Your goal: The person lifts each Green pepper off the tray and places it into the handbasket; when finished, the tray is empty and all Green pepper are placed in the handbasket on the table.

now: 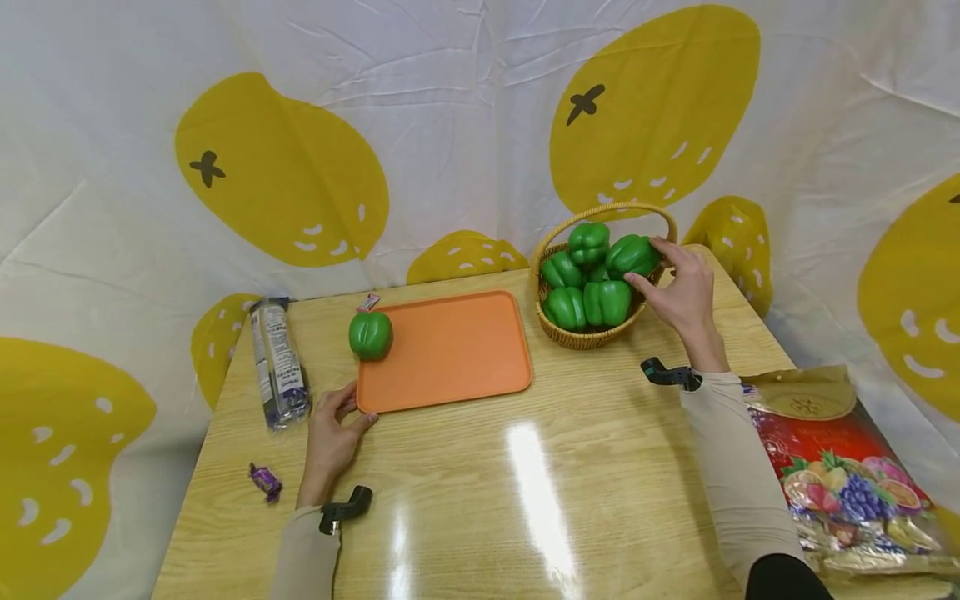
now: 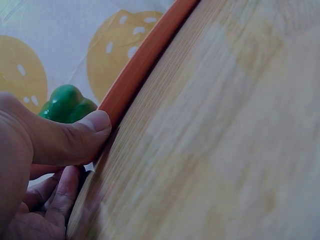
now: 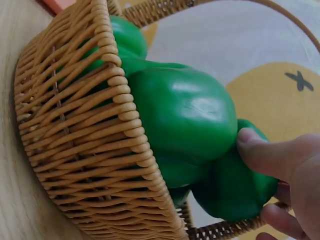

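Note:
A wicker basket (image 1: 577, 340) with a tall handle holds several green bell peppers (image 1: 607, 302). My right hand (image 1: 686, 292) pinches the bell pepper (image 1: 632, 253) at the basket's right side between thumb and fingers. In the right wrist view, the thumb presses on that pepper (image 3: 232, 185), behind a nearer one. On the left lies an orange tray (image 1: 450, 350), with a single bell pepper (image 1: 371, 336) at its back left corner. My left hand (image 1: 332, 437) grips the tray's front left corner, its thumb on the rim (image 2: 132, 75) in the left wrist view.
A clear plastic package (image 1: 281, 362) lies left of the tray. Nearer me is a purple-wrapped candy (image 1: 266, 482), and a small pink wrapper (image 1: 368, 302) sits behind the tray. At the right edge lies a red and gold fruit-printed bag (image 1: 840, 475). A lemon-patterned cloth (image 1: 450, 150) hangs behind the table.

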A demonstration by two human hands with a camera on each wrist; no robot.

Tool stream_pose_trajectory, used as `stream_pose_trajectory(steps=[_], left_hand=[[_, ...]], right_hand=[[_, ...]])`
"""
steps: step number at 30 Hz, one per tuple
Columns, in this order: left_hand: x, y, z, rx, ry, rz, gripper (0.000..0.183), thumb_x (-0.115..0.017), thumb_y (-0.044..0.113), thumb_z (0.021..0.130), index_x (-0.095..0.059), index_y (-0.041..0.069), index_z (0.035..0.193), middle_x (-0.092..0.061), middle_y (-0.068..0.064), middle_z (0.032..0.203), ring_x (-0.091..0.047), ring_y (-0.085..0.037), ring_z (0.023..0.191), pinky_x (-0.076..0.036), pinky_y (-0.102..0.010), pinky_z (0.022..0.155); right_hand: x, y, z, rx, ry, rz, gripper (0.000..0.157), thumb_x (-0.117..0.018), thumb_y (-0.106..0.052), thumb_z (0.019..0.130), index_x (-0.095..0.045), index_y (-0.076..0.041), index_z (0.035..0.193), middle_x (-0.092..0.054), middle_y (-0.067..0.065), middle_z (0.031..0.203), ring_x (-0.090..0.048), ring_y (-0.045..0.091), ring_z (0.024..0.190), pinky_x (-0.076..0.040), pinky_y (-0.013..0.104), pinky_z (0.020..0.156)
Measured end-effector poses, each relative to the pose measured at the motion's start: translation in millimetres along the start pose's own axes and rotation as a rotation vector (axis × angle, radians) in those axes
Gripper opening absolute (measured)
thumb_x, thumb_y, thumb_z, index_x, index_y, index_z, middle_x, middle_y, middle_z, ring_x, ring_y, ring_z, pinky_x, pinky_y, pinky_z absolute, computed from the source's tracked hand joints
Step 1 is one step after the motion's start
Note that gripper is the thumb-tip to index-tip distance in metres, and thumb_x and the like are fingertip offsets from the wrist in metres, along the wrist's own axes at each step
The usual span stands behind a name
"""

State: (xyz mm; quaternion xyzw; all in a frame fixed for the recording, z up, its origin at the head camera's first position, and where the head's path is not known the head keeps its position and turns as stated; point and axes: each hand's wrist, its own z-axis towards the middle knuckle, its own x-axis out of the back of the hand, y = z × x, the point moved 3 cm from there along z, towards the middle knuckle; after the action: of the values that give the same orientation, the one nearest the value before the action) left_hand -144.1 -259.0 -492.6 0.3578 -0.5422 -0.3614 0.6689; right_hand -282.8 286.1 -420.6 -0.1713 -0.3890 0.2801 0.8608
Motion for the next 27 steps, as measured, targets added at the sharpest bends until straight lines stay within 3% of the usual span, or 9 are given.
stream_pose_trajectory(steps=[3,8,12,13,16,19,21,24,27], left_hand=[[0.6,-0.8,0.4,0.001,0.001,-0.003,0.062,-0.074,-0.009,0.082,-0.049,-0.011,0.138,-0.052,-0.030,0.119,-0.059,-0.041,0.109,-0.051,-0.046,0.101],[0.7,-1.1,0.3,-0.001,0.001,0.001,0.062,-0.074,-0.009,0.082,-0.049,-0.011,0.138,-0.052,-0.030,0.119,-0.059,-0.042,0.109,-0.051,-0.044,0.101],[1.0,-1.0,0.1,0.003,0.006,0.006,0.062,-0.075,-0.008,0.081,-0.050,-0.011,0.138,-0.052,-0.030,0.119,-0.059,-0.041,0.108,-0.052,-0.041,0.101],[1.0,-1.3,-0.2,0.004,0.008,0.005,0.062,-0.075,-0.008,0.081,-0.050,-0.011,0.138,-0.052,-0.030,0.119,-0.059,-0.041,0.108,-0.052,-0.041,0.101],[0.9,-0.9,-1.5,0.011,0.009,0.004,0.062,-0.075,-0.008,0.081,-0.050,-0.011,0.138,-0.052,-0.030,0.119,-0.060,-0.041,0.109,-0.052,-0.042,0.101],[0.7,-0.8,-3.1,0.017,0.007,0.009,0.062,-0.074,-0.009,0.082,-0.049,-0.011,0.138,-0.052,-0.029,0.119,-0.060,-0.041,0.109,-0.051,-0.043,0.101],[0.6,-3.3,-3.3,0.018,0.010,0.011,0.062,-0.074,-0.009,0.081,-0.049,-0.010,0.138,-0.052,-0.028,0.118,-0.060,-0.040,0.109,-0.051,-0.043,0.101],[-0.3,-14.7,-0.2,0.009,0.018,0.003,0.063,-0.075,-0.009,0.081,-0.049,-0.011,0.138,-0.052,-0.028,0.118,-0.060,-0.041,0.109,-0.052,-0.041,0.101],[-2.8,-30.6,6.1,0.005,0.022,-0.005,0.065,-0.076,-0.007,0.081,-0.050,-0.008,0.140,-0.052,-0.026,0.119,-0.061,-0.039,0.110,-0.053,-0.035,0.101]], right_hand=[[0.5,-1,1,0.027,0.003,-0.010,0.065,-0.088,-0.025,0.073,-0.064,-0.005,0.130,-0.068,0.021,0.116,-0.058,0.038,0.085,-0.043,0.046,0.072],[-0.2,1,0,0.042,0.008,0.005,0.065,-0.088,-0.024,0.073,-0.065,-0.004,0.130,-0.064,0.016,0.130,-0.065,0.037,0.082,-0.051,0.046,0.075],[1.0,2,-2,0.023,0.018,0.045,0.064,-0.088,-0.023,0.073,-0.065,-0.007,0.131,-0.061,0.010,0.136,-0.068,0.034,0.078,-0.052,0.020,0.074],[1.9,2,-2,0.020,0.026,0.061,0.063,-0.089,-0.023,0.073,-0.066,-0.008,0.130,-0.062,0.008,0.136,-0.069,0.028,0.077,-0.049,0.013,0.073],[11.0,-15,-2,0.008,0.065,0.160,0.059,-0.088,-0.014,0.072,-0.068,-0.009,0.127,-0.066,0.010,0.128,-0.065,0.008,0.073,-0.047,0.006,0.071],[18.1,-46,-1,0.001,0.058,0.384,0.051,-0.085,-0.002,0.073,-0.070,-0.003,0.122,-0.072,0.016,0.109,-0.062,0.006,0.070,-0.055,0.015,0.072],[13.8,-70,-1,0.022,-0.022,0.619,0.047,-0.081,0.007,0.074,-0.068,0.003,0.120,-0.070,0.020,0.103,-0.064,0.014,0.074,-0.060,0.024,0.075],[-14.9,-98,-4,0.072,-0.250,0.978,0.049,-0.077,0.009,0.078,-0.062,0.011,0.124,-0.069,0.020,0.113,-0.066,0.025,0.086,-0.062,0.034,0.082],[-59.3,-130,-12,0.117,-0.495,1.142,0.061,-0.080,0.004,0.079,-0.053,0.012,0.133,-0.061,0.025,0.129,-0.062,0.036,0.107,-0.058,0.046,0.093]])
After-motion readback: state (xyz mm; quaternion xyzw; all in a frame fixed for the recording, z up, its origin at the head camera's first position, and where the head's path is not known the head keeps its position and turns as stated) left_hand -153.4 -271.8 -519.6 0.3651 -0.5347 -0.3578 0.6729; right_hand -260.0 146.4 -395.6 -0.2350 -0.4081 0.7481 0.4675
